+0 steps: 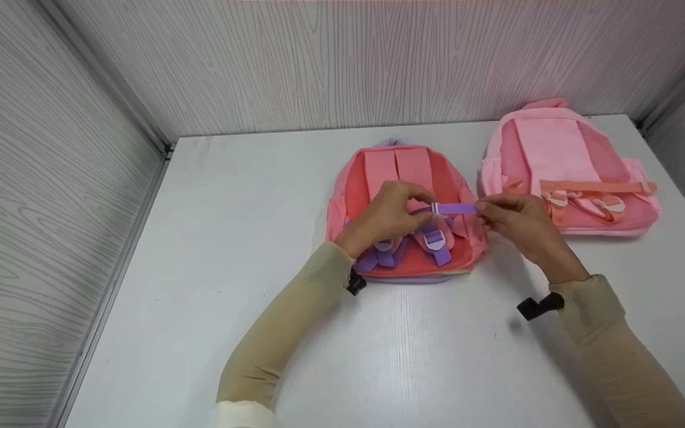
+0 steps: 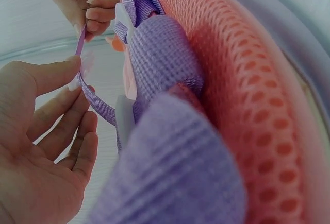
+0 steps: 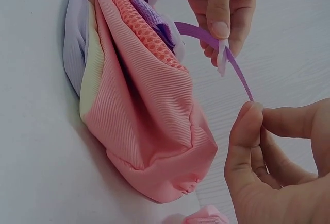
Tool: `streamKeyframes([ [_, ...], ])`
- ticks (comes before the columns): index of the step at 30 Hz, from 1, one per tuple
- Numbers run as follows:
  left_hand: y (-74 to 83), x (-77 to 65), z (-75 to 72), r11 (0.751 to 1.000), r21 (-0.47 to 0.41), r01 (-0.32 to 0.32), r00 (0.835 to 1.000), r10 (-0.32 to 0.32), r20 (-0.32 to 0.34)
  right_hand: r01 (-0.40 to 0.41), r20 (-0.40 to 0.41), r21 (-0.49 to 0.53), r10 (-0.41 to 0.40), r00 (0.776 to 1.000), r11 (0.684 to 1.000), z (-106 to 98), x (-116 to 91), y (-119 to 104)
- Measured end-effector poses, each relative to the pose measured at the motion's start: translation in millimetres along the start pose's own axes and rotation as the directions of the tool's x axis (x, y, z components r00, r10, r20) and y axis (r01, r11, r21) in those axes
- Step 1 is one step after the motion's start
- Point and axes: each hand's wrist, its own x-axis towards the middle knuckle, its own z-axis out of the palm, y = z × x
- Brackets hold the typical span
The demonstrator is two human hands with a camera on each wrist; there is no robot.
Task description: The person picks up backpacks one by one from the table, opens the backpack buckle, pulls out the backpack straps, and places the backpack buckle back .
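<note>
A coral-pink backpack (image 1: 458, 184) lies on the table with its shoulder straps and red mesh back facing up. Over it, my left hand (image 1: 391, 213) pinches a small white buckle (image 3: 222, 58) threaded on a thin purple strap (image 1: 459, 208). To the right, my right hand (image 1: 515, 223) pinches the strap's free end between thumb and forefinger. The strap stretches taut between the two hands, raised off the bag. Further purple webbing ends with white adjusters (image 1: 434, 239) lie on the lower part of the mesh back (image 2: 258, 126).
A lighter pink backpack (image 1: 556, 148) with orange straps lies at the back right, close beside the coral one. The white table (image 1: 247, 208) meets wood-grain panels at the back (image 1: 319, 65) and at the left side (image 1: 39, 238).
</note>
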Motion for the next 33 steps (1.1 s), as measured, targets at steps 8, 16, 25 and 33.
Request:
streamKeyframes([
  [8, 1.1, 4.1, 4.8, 1.000, 0.005, -0.010, 1.000, 0.010, 0.006, 0.001, -0.012, -0.036, -0.001, 1.000, 0.999, -2.8, -1.5, 0.8],
  [16, 4.4, 7.3, 7.8, 1.000, 0.008, -0.018, 1.000, 0.017, 0.008, 0.016, -0.008, -0.024, -0.016, 1.000, 1.000, -3.6, -2.3, 1.2],
  [25, 4.5, 8.0, 10.7, 1.000, 0.021, 0.001, 1.000, -0.001, 0.004, 0.026, -0.003, -0.009, -0.026, 1.000, 1.000, -2.2, -2.2, 1.6],
  [33, 5.1, 10.4, 15.8, 1.000, -0.025, 0.012, 1.000, -0.012, 0.001, 0.023, -0.006, -0.037, -0.023, 1.000, 0.999, -3.6, -2.2, 0.9],
])
